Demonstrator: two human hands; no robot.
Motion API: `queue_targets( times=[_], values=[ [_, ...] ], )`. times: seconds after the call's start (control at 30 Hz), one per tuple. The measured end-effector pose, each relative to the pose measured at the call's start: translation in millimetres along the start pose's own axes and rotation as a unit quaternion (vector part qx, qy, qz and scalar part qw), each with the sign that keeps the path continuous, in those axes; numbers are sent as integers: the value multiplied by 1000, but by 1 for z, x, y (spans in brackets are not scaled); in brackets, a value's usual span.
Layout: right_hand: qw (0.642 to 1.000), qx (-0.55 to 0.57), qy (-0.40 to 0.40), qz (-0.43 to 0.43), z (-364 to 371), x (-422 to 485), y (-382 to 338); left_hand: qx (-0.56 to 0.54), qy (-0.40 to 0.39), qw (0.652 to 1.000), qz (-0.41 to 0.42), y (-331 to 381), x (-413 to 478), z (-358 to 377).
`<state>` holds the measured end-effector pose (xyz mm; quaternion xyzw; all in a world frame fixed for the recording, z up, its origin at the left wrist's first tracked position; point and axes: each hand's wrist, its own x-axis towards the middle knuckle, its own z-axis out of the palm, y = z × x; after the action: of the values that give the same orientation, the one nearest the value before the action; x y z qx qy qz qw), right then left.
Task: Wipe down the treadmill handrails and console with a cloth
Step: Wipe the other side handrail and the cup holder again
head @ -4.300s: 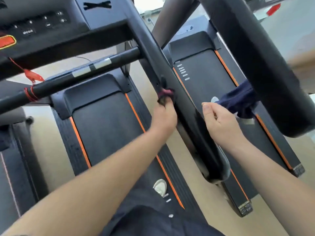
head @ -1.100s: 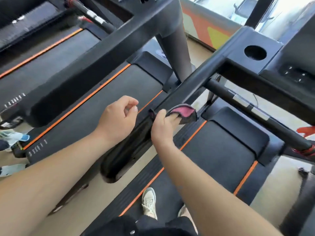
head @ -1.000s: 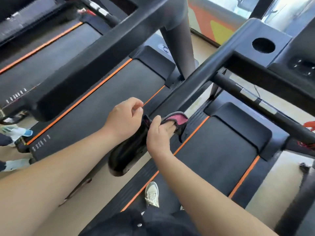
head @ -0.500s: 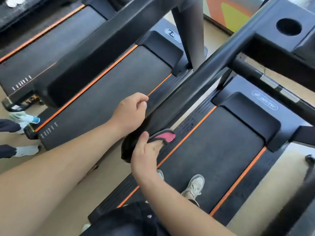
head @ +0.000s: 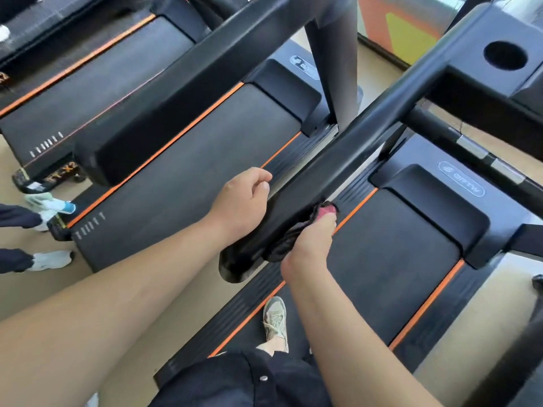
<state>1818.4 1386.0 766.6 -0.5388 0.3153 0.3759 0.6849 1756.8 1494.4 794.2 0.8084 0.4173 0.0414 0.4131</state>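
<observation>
Right hand (head: 308, 245) is on the job: its fingers (head: 324, 223) are clamped on the dark cloth (head: 283, 240), a pink patch showing at the top edge, and the cloth is pressed against the inner side of the black handrail (head: 338, 160), close to its rounded rear end. I read that grip as a wrap-and-drag hold, so the fabric hugs the rail's curve rather than skating over it. The wrist is bent inward, the forearm coming up from below. Left hand (head: 241, 201) sits on the rail's far side, its fingers (head: 261, 179) loosely curled on nothing, heel touching the rail, likely a brace against the wiping push. The console (head: 470, 33) with its cup hole is well up ahead, and no hand is on it.
</observation>
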Motion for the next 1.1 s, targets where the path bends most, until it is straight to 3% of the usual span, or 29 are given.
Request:
queue_targets(
  times=[0.23, 0.4, 0.57, 0.7, 0.77, 0.9, 1.03, 1.1],
  values=[
    [996, 82, 18, -13, 9, 4, -20, -10, -2, 1000, 4, 3, -2, 0],
    [995, -52, -65, -56, 10, -11, -9, -26, 1, 1000, 4, 1, -5, 1],
    [970, -177, -59, -152, 13, -31, 33, -21, -4, 1000, -2, -7, -9, 4],
    [954, -259, -98, -113, 2, -80, 74, -29, -11, 999, -20, -17, -11, 2],
    [962, -235, -84, -112, 9, -80, 73, -39, -7, 999, -36, -22, -12, -2],
    [980, -165, 42, -102, 23, -13, 20, -52, -9, 997, -47, -25, -10, -9],
    [992, -99, -51, -63, 3, 69, -6, -59, -20, 997, -37, -16, -10, -8],
    [991, -98, -73, -56, 1, 54, -8, -58, -27, 998, -28, -9, -8, -4]
  ],
)
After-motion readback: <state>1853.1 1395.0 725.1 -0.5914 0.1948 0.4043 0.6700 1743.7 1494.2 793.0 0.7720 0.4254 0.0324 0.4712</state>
